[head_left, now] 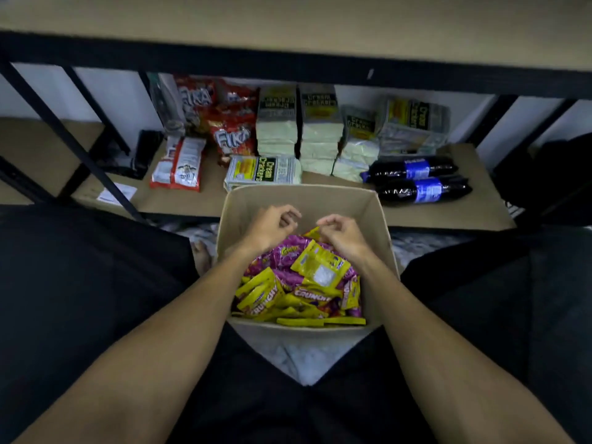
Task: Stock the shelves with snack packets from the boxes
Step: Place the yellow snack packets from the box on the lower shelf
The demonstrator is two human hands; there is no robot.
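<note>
An open cardboard box (378,219) stands between my knees, its near half filled with yellow and purple snack packets (298,293). My left hand (272,225) hovers over the bare far part of the box, fingers curled, with nothing in it. My right hand (342,233) is beside it, over the pile, fingers curled down onto the corner of a yellow snack packet (313,232). A larger yellow packet (320,267) lies face down under my right wrist. The low shelf (198,200) lies just beyond the box.
On the shelf lie red snack bags (232,133), stacks of cream cracker packs (278,129), one cracker pack (262,176) lying flat by the box, and two dark bottles (419,181). A black upper shelf beam (288,65) and slanted braces (64,133) hang overhead.
</note>
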